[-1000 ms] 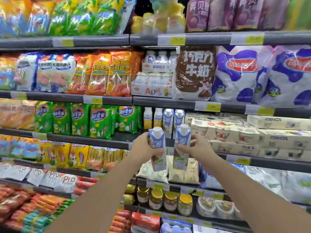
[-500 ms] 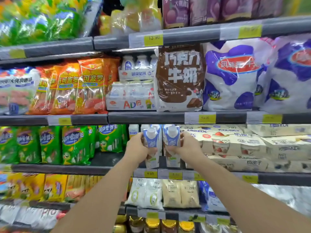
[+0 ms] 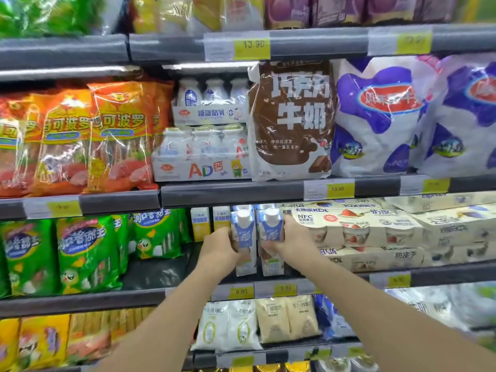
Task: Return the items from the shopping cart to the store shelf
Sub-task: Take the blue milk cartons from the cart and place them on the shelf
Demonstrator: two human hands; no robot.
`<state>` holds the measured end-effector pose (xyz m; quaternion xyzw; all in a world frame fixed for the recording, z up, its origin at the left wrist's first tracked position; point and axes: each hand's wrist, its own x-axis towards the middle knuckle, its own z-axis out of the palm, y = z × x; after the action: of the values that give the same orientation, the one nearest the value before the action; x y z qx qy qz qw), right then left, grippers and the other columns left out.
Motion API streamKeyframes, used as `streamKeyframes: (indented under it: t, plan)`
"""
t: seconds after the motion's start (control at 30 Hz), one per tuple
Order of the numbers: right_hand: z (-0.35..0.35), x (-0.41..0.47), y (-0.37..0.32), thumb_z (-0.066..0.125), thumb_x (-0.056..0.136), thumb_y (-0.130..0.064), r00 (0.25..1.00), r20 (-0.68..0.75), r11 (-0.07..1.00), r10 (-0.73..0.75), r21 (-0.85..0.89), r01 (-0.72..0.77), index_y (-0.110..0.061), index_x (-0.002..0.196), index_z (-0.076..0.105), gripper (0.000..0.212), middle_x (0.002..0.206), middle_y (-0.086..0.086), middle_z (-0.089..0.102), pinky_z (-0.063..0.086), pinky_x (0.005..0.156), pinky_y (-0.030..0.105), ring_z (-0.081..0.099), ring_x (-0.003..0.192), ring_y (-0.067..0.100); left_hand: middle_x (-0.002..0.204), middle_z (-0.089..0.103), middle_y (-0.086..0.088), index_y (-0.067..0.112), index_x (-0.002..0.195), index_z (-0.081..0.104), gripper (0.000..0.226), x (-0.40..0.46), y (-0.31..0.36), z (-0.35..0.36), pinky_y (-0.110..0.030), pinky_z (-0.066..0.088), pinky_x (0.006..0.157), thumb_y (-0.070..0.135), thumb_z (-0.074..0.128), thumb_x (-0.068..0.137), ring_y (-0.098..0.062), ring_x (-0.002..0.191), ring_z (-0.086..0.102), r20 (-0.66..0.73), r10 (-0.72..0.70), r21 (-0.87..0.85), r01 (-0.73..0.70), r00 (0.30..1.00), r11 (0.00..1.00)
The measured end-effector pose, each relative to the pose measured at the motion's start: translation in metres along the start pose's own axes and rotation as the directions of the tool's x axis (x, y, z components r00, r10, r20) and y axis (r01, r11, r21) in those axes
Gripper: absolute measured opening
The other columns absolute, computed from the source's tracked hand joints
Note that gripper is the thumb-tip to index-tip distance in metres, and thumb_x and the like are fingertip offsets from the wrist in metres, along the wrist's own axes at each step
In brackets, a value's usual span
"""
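Two blue-and-white drink cartons with white caps stand upright side by side on the dark shelf (image 3: 150,275). My left hand (image 3: 218,249) grips the left carton (image 3: 244,237) from its left side. My right hand (image 3: 291,240) grips the right carton (image 3: 272,232) from its right side. Both cartons sit near the shelf's front edge, their bases level with the shelf floor. More blue cartons of the same kind stand right behind them, mostly hidden. The shopping cart is out of view.
Yellow-and-white cartons (image 3: 200,224) stand just left of the hands. Cream yoghurt multipacks (image 3: 357,229) crowd the right. Green sausage bags (image 3: 86,253) fill the shelf's left part, with a bare dark gap between them and the cartons. A price-tag rail (image 3: 241,291) runs below.
Both hands carried the cartons forward and up from in front of the lower shelves onto the shelf. The view moved closer and tilted upward.
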<state>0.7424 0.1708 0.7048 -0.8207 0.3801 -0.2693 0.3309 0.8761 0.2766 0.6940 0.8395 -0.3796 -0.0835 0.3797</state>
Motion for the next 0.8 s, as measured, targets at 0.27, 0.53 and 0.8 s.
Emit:
streamKeyframes:
  t: [0.27, 0.53, 0.8]
  plan:
    - [0.004, -0.007, -0.019, 0.069, 0.084, -0.050, 0.991, -0.125, 0.967, 0.051, -0.240, -0.080, -0.012, 0.107, 0.045, 0.051, 0.080, -0.003, 0.052, 0.033, 0.046, 0.023, 0.047, 0.063, 0.007, 0.089, 0.071, 0.007, 0.021, 0.092, 0.067, 0.028, 0.006, -0.007, 0.004, -0.028, 0.052, 0.069, 0.024, 0.084, 0.071, -0.012, 0.080, 0.066, 0.016, 0.061, -0.007, -0.061, 0.998, 0.998]
    - [0.007, -0.010, -0.017, 0.069, 0.083, -0.049, 0.989, -0.144, 0.972, 0.039, -0.223, -0.071, -0.014, 0.108, 0.048, 0.048, 0.096, 0.004, 0.063, 0.042, 0.053, 0.024, 0.061, 0.081, 0.018, 0.088, 0.065, 0.011, 0.021, 0.098, 0.066, 0.034, 0.006, -0.007, 0.000, -0.017, 0.042, 0.057, 0.022, 0.086, 0.072, -0.009, 0.079, 0.061, 0.044, 0.092, -0.030, -0.091, 0.995, 0.995]
    - [0.006, -0.018, -0.017, 0.072, 0.082, -0.049, 0.989, -0.144, 0.983, 0.044, -0.173, -0.069, -0.013, 0.117, 0.046, 0.056, 0.103, 0.005, 0.064, 0.039, 0.052, 0.021, 0.061, 0.085, 0.017, 0.100, 0.070, 0.005, 0.020, 0.101, 0.063, 0.036, 0.003, -0.007, -0.001, -0.024, 0.051, 0.069, 0.023, 0.085, 0.073, -0.012, 0.088, 0.064, 0.074, 0.063, -0.031, -0.061, 0.995, 0.998]
